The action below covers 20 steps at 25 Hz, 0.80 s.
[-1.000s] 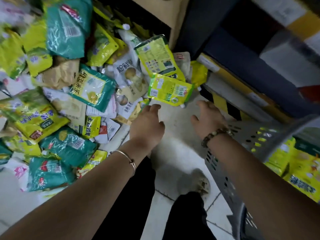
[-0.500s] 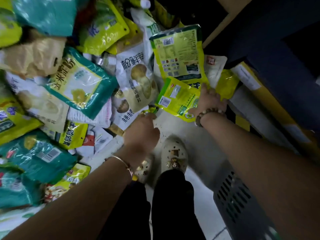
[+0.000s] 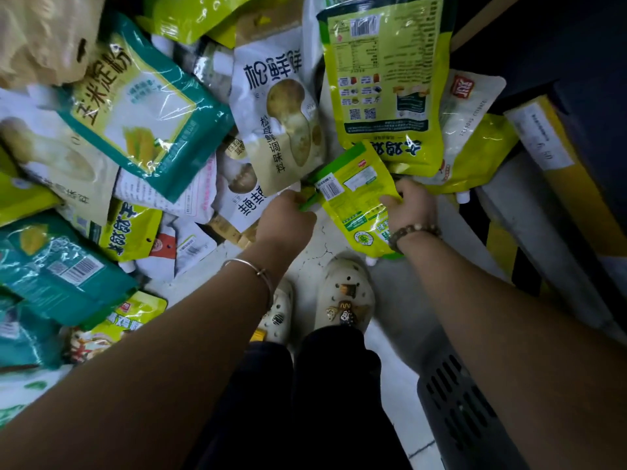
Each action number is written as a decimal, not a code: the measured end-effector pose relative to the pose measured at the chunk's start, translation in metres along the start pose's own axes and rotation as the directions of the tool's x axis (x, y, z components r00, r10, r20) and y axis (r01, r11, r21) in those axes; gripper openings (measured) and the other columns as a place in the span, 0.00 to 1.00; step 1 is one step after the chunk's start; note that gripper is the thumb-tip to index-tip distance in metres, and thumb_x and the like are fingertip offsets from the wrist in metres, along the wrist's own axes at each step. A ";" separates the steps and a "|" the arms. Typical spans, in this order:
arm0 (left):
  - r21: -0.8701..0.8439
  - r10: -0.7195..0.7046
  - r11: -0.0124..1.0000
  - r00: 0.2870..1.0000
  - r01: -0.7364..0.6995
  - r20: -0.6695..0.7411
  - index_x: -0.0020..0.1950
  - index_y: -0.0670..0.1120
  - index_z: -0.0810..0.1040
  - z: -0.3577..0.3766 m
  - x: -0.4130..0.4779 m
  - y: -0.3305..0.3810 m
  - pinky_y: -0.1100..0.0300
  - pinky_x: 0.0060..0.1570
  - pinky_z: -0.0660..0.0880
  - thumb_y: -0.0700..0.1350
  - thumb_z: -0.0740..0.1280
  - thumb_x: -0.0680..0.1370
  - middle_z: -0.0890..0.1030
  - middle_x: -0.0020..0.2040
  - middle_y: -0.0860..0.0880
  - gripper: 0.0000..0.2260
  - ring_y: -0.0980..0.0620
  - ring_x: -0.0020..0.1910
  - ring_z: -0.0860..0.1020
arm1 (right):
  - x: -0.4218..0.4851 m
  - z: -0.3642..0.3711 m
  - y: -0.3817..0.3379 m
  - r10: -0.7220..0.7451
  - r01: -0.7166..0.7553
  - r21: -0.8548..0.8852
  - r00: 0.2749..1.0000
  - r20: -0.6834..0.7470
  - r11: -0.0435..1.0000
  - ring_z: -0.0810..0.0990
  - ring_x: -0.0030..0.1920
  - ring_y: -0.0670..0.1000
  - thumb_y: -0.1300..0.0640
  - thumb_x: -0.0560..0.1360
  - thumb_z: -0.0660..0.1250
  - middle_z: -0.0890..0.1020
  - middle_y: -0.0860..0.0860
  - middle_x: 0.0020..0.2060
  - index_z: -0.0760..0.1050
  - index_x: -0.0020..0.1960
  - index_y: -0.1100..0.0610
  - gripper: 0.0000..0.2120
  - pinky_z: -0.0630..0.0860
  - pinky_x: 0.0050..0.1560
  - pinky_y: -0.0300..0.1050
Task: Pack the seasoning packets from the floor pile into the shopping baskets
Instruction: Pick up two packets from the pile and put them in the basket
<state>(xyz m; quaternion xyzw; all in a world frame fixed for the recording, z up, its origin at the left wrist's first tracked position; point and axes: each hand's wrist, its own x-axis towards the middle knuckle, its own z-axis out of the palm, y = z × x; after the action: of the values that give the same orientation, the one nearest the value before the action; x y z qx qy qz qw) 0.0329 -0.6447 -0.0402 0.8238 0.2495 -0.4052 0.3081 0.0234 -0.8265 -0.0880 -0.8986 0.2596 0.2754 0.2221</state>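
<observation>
A heap of seasoning packets covers the floor ahead of me. At its near edge lies a small yellow-green spouted packet, barcode side up. My right hand grips its right edge, thumb on top. My left hand pinches the green strip at its left corner, fingers curled. Behind it lie a big yellow-green pouch and a white mushroom seasoning pouch. A teal cornstarch packet sits to the left. The grey shopping basket shows only a slotted corner at the lower right, under my right forearm.
My feet in white clogs stand on the pale tiled floor just below the hands. A dark shelf base with yellow boxes and black-yellow striping runs along the right. More teal and yellow packets crowd the left side.
The view has dropped closer to the pile. Both hands reached forward; my right hand took hold of the small yellow-green packet and my left hand has come onto its left corner.
</observation>
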 end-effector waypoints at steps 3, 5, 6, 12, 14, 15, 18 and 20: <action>-0.327 -0.065 0.943 0.998 0.070 0.025 0.66 0.43 0.74 -0.010 -0.009 -0.007 0.58 0.49 0.72 0.41 0.68 0.75 0.78 0.61 0.45 0.19 0.47 0.52 0.76 | -0.011 -0.017 0.002 -0.097 0.104 0.244 0.995 -0.038 0.964 0.79 0.49 0.59 0.65 0.74 0.65 0.81 0.60 0.47 0.77 0.51 0.60 0.07 0.76 0.49 0.54; -0.477 -0.078 0.871 0.991 0.120 0.106 0.68 0.44 0.71 -0.018 -0.018 -0.007 0.59 0.47 0.69 0.46 0.70 0.75 0.77 0.62 0.47 0.22 0.50 0.51 0.75 | -0.024 -0.037 -0.003 -0.069 0.048 0.516 0.997 0.022 0.855 0.81 0.43 0.52 0.68 0.73 0.65 0.83 0.54 0.41 0.76 0.46 0.58 0.07 0.78 0.47 0.52; -0.520 -0.087 0.839 0.983 0.159 0.161 0.70 0.46 0.69 -0.019 -0.022 -0.006 0.59 0.48 0.68 0.49 0.70 0.75 0.75 0.63 0.48 0.25 0.51 0.54 0.74 | -0.031 -0.051 -0.008 -0.062 -0.018 0.671 0.993 0.096 0.741 0.81 0.39 0.47 0.69 0.71 0.67 0.83 0.50 0.38 0.76 0.43 0.57 0.08 0.78 0.45 0.48; -0.816 0.124 0.437 0.873 0.379 0.472 0.64 0.42 0.74 -0.040 -0.041 0.007 0.50 0.54 0.78 0.46 0.72 0.70 0.79 0.60 0.42 0.24 0.45 0.54 0.81 | -0.061 -0.083 -0.058 -0.266 -0.363 0.878 0.854 0.447 0.310 0.84 0.37 0.48 0.66 0.61 0.70 0.85 0.50 0.36 0.80 0.42 0.57 0.11 0.80 0.37 0.42; -0.855 0.040 0.411 0.931 0.317 0.364 0.58 0.43 0.77 -0.050 -0.042 0.006 0.52 0.45 0.81 0.42 0.70 0.70 0.81 0.56 0.41 0.16 0.46 0.46 0.83 | -0.054 -0.071 -0.078 -0.177 -0.333 0.796 0.863 0.473 0.505 0.82 0.33 0.44 0.73 0.71 0.64 0.84 0.48 0.32 0.76 0.43 0.56 0.12 0.80 0.37 0.41; -0.859 -0.038 0.438 0.960 0.265 0.276 0.55 0.44 0.78 -0.056 -0.040 0.001 0.52 0.44 0.80 0.39 0.70 0.72 0.82 0.55 0.41 0.12 0.46 0.44 0.83 | -0.045 -0.061 -0.085 -0.133 -0.282 0.736 0.883 0.450 0.615 0.81 0.32 0.43 0.71 0.73 0.64 0.83 0.47 0.32 0.74 0.41 0.55 0.12 0.78 0.36 0.40; -0.887 -0.180 0.442 0.982 0.133 0.057 0.53 0.45 0.78 -0.073 -0.033 -0.020 0.50 0.47 0.79 0.35 0.69 0.74 0.83 0.50 0.43 0.10 0.46 0.45 0.83 | -0.017 -0.030 -0.112 0.015 -0.174 0.513 0.954 0.301 0.841 0.79 0.43 0.51 0.57 0.73 0.69 0.82 0.52 0.44 0.75 0.44 0.53 0.03 0.72 0.43 0.44; -0.903 -0.235 0.421 0.972 0.084 -0.019 0.49 0.47 0.78 -0.083 -0.032 -0.031 0.49 0.49 0.79 0.35 0.68 0.74 0.83 0.47 0.46 0.09 0.48 0.45 0.83 | 0.000 -0.015 -0.133 0.054 -0.163 0.410 0.963 0.264 0.897 0.76 0.49 0.51 0.52 0.73 0.68 0.79 0.52 0.49 0.76 0.55 0.57 0.13 0.69 0.45 0.43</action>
<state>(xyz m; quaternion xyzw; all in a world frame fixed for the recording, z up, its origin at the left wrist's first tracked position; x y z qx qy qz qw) 0.0372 -0.5696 0.0166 0.5339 0.5244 -0.1787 0.6387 0.1077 -0.7323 -0.0425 -0.7706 0.3340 0.3330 0.4286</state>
